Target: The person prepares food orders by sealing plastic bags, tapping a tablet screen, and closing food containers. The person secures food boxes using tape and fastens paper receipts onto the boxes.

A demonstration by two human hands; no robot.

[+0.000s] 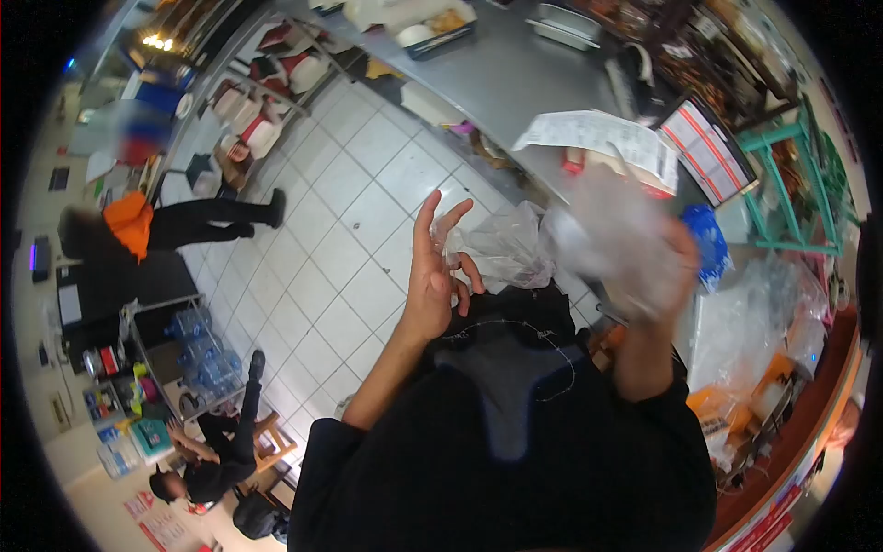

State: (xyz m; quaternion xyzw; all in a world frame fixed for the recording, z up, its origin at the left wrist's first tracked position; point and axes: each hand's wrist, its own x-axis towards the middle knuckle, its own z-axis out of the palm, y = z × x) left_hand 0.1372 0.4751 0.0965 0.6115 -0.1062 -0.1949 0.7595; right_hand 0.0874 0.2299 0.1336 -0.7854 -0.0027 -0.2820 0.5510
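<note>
My left hand [434,285] is raised in front of my body, two fingers stretched up and the others curled at the edge of a clear plastic bag [506,247]. The bag spreads from those fingers toward the right, above my dark clothing. My right hand [676,271] is smeared by motion and closed around a whitish, see-through plastic bundle [621,235]. Whether this bundle and the clear bag are one piece, I cannot tell. Just beyond the right hand, a printed paper slip [598,133] lies over a box with red parts on the counter's edge.
A metal counter [515,78] runs ahead, with a white tray [564,28] and a food box [437,32]. A red-and-white menu card [706,152], green rack [796,184] and blue bag [706,244] stand right. Two people, one standing [202,225], one seated [216,460], are left.
</note>
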